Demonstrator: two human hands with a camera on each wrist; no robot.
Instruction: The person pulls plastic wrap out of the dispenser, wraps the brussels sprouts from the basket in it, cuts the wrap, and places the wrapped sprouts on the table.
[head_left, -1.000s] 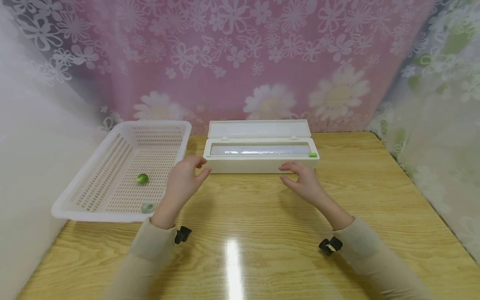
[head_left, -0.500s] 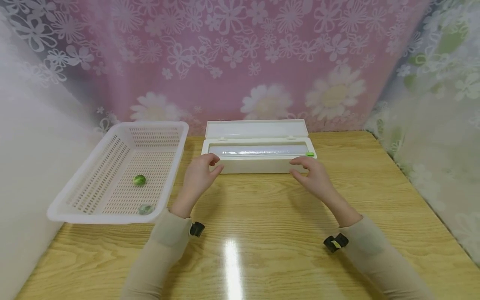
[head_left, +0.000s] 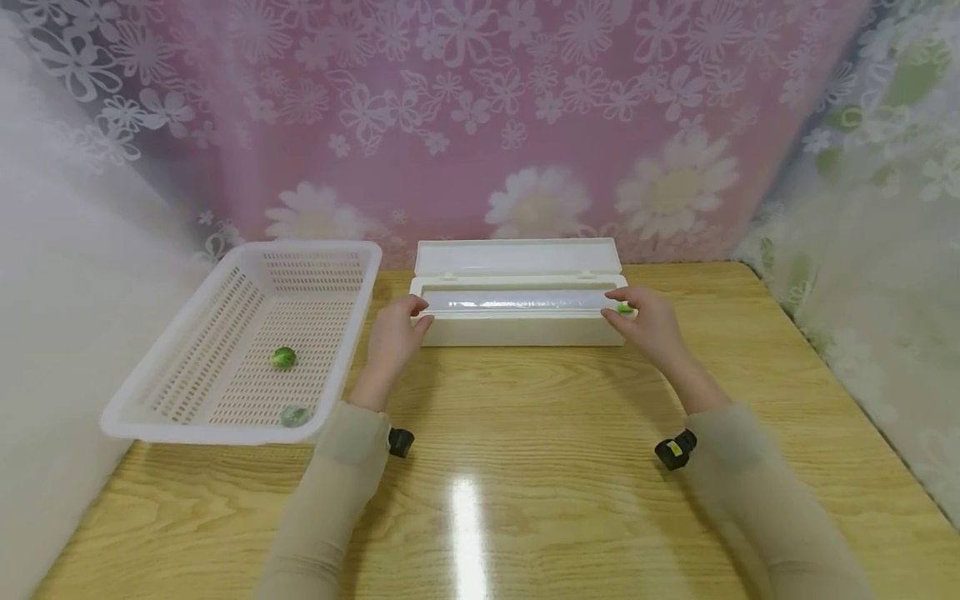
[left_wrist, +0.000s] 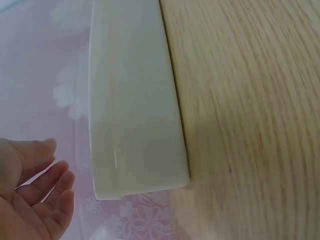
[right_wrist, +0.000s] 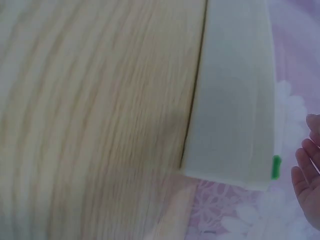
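A long cream plastic cling film dispenser [head_left: 517, 332] stands at the back of the table, its lid [head_left: 517, 257] raised. Under a clear top lies the film [head_left: 517, 300], and a green slide cutter [head_left: 626, 308] sits at the right end. My left hand [head_left: 392, 340] is at the left end of the box, thumb and fingers slightly bent. My right hand [head_left: 656, 329] is by the cutter, partly covering it. Both wrist views show a gap between the box and each hand, the left hand [left_wrist: 40, 192] and the right hand [right_wrist: 309, 172], with nothing held.
To the left is a white plastic basket [head_left: 351, 342] with slotted walls. It holds a Brussels sprout [head_left: 282, 357] and a small pale green lump [head_left: 294, 416] that looks wrapped in film. A floral curtain [head_left: 450, 125] hangs behind the wooden table [head_left: 525, 467].
Both hands have moved up toward the dispenser's top edge. The right hand has shifted right to the cutter, and the left has ended up by the left end. The dispenser has stayed put.
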